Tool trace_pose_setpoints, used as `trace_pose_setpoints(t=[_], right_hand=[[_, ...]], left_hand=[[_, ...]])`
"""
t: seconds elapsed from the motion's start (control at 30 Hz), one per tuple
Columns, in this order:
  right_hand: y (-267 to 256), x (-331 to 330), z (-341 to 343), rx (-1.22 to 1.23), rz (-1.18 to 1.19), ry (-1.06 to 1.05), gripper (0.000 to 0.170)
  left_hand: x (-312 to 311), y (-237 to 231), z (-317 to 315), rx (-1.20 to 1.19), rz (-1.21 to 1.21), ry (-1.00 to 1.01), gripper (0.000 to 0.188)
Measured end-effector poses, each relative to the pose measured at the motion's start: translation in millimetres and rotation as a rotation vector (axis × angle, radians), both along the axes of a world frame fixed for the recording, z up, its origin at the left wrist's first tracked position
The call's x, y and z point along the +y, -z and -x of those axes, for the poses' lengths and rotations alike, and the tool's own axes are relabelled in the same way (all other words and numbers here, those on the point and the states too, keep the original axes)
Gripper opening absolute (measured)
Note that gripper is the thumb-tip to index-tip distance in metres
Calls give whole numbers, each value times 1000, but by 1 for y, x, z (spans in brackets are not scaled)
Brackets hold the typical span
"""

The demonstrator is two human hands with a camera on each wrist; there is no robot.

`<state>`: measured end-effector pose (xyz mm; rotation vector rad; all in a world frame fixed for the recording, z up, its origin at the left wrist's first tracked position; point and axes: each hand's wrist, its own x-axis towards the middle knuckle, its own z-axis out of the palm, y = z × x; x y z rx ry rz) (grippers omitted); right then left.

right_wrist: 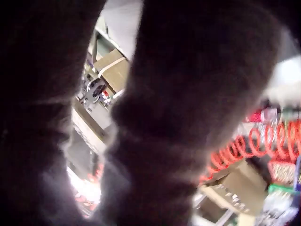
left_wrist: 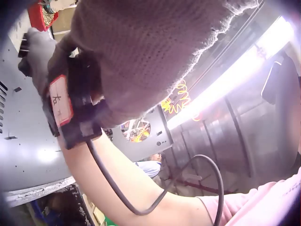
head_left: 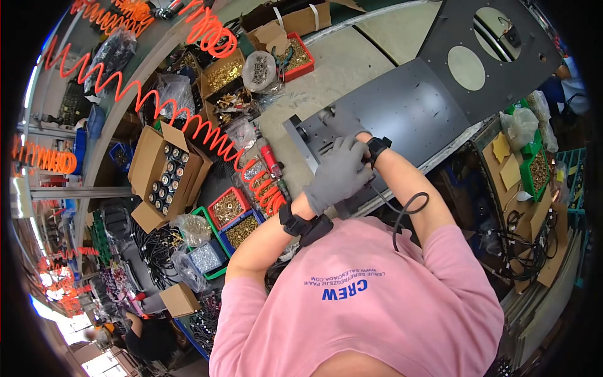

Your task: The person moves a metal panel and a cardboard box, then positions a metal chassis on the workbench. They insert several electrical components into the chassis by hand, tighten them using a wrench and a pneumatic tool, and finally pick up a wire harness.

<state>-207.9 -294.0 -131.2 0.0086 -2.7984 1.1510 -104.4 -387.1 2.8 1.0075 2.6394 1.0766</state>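
Note:
My gloved left hand [head_left: 339,174] reaches across to my right wrist and grips the black wrist camera [head_left: 377,148] strapped there. Seen from the left wrist, that camera [left_wrist: 70,106] bears a red-edged white label, and a dark cable hangs from it. Dark, blurred glove fingers [right_wrist: 188,84] cover most of the right wrist view. My gloved right hand [head_left: 344,120] is over the near end of a large dark grey metal panel [head_left: 402,94], its fingers loosely bent and partly blurred. A dark bracket [head_left: 298,127] stands at the panel's end, close to those fingers.
Red coiled air hoses [head_left: 144,94] hang at the left. Below lie a red power screwdriver [head_left: 270,157], a carton of dark cylinders [head_left: 146,182] and bins of small hardware [head_left: 227,208]. A cardboard tray with cables [head_left: 540,232] stands at the right.

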Motion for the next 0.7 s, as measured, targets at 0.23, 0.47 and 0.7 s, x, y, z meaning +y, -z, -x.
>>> trace_pose_setpoints(t=[0.23, 0.47, 0.7], right_hand=[[-20, -4, -6, -555, 1527, 260, 28], [-20, -6, -25, -808, 1240, -111, 24], [-64, -7, -52, -384, 896, -330, 38]], left_hand=[[-7, 7, 2, -100, -77, 51, 21], [-25, 26, 8, 8, -415, 61, 22], [-61, 45, 20, -197, -382, -561, 28]])
